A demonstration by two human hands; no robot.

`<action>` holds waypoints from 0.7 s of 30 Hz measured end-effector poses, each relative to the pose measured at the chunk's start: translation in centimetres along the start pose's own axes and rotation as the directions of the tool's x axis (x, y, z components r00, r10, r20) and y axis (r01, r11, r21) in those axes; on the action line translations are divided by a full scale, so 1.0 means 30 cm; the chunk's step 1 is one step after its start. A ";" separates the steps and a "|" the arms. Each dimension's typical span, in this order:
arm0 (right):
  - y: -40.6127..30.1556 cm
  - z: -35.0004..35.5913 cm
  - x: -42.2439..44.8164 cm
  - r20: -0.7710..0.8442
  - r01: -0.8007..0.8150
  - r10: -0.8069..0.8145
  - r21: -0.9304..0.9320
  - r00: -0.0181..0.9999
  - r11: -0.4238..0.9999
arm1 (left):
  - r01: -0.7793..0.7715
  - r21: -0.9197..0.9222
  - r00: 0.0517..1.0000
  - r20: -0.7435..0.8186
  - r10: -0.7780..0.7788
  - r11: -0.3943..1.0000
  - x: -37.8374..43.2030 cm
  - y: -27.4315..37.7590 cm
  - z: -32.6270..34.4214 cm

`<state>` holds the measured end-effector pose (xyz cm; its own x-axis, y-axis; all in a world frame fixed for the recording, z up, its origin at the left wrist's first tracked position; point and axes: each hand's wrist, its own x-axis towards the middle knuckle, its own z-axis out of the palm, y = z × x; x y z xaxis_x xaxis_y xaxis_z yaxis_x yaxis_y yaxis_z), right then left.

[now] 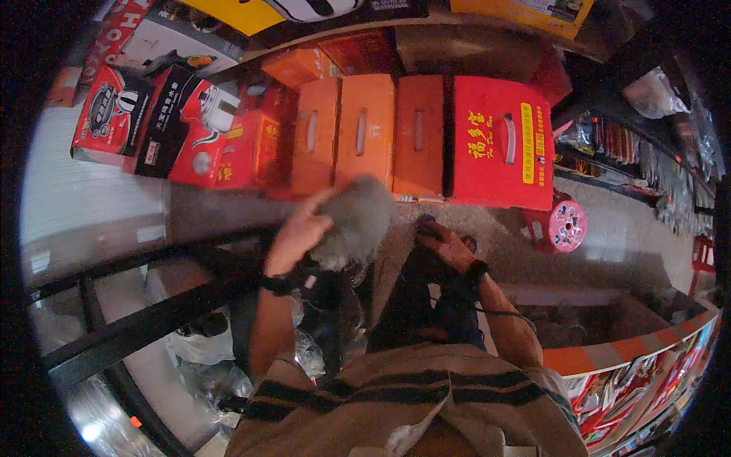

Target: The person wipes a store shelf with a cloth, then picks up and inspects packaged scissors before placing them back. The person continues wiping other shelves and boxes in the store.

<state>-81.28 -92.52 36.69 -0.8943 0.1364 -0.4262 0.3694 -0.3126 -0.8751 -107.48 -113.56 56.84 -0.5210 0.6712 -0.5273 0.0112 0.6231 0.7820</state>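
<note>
A blurred grey cloth or duster [357, 220] is in my left hand [300, 237], just in front of the lower edge of the orange cartons. The index finger points towards the orange carton [320, 137], and I cannot tell if it touches it. My right hand [454, 248] is by my dark-clad leg [414, 291], fingers bent over something dark that is too dim to identify. A row of cartons with hand slots stands before me, with a red carton [491, 143] at its right end.
Boxes picturing kettles [194, 125] stand at the left. A red round stool [565, 225] is on the floor to the right. Black shelf frames [160, 303] run along my left, with plastic-wrapped goods below. Packaged goods [617, 143] hang at the far right. An orange-edged counter [605, 357] curves at lower right.
</note>
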 end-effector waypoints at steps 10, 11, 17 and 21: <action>-0.284 0.270 0.306 -0.240 -0.139 0.029 -0.455 0.970 0.880 | -0.294 0.785 0.834 -0.069 0.548 0.546 0.305 -0.043 0.144; -0.288 0.278 0.317 -0.253 -0.128 0.005 -0.472 0.968 0.872 | -0.337 0.751 0.812 -0.074 0.579 0.568 0.324 -0.052 0.142; -0.269 0.256 0.246 -0.196 -0.167 0.091 -0.415 0.976 0.895 | -0.337 0.838 0.802 0.016 0.597 0.429 0.410 0.034 0.107; -0.307 0.244 0.205 -0.143 -0.060 0.025 -0.242 0.989 0.968 | -0.273 0.820 0.837 -0.055 0.545 0.503 0.502 0.070 0.101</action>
<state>-92.02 -95.68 43.81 -0.8392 0.2618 -0.4767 0.4724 -0.0837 -0.8774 -112.72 -100.92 49.54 -0.4771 0.8788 0.0035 0.8478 0.4592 0.2652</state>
